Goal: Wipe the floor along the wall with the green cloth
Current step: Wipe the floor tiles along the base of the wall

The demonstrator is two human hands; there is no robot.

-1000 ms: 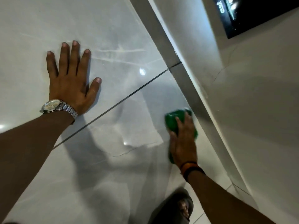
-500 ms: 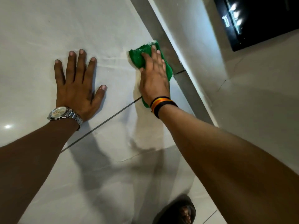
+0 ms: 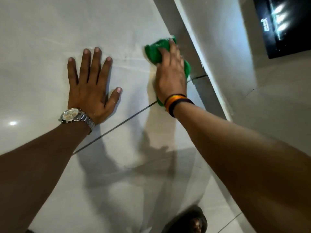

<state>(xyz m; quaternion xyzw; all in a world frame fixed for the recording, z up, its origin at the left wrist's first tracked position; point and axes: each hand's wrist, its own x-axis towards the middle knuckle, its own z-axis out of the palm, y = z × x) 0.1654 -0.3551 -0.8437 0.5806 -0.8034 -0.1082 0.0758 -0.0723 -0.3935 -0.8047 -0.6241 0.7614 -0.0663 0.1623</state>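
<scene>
The green cloth (image 3: 154,51) lies flat on the glossy white tiled floor (image 3: 42,39), right beside the grey skirting (image 3: 186,46) at the foot of the wall (image 3: 277,106). My right hand (image 3: 170,73), with dark and orange bands at the wrist, presses down on top of the cloth and covers most of it. Green shows past the fingertips, along the right edge and below the wrist. My left hand (image 3: 91,86), wearing a silver watch, rests palm down on the tile with fingers spread, holding nothing, a short way left of the cloth.
A dark grout line (image 3: 116,127) runs diagonally between the tiles under both arms. A black panel with lit marks (image 3: 282,26) hangs on the wall at the upper right. A foot in a dark sandal (image 3: 190,221) is at the bottom edge.
My right hand pushed the cloth from the near tile forward along the skirting, past the grout line; since half a second ago it has barely shifted. The left hand stays planted.
</scene>
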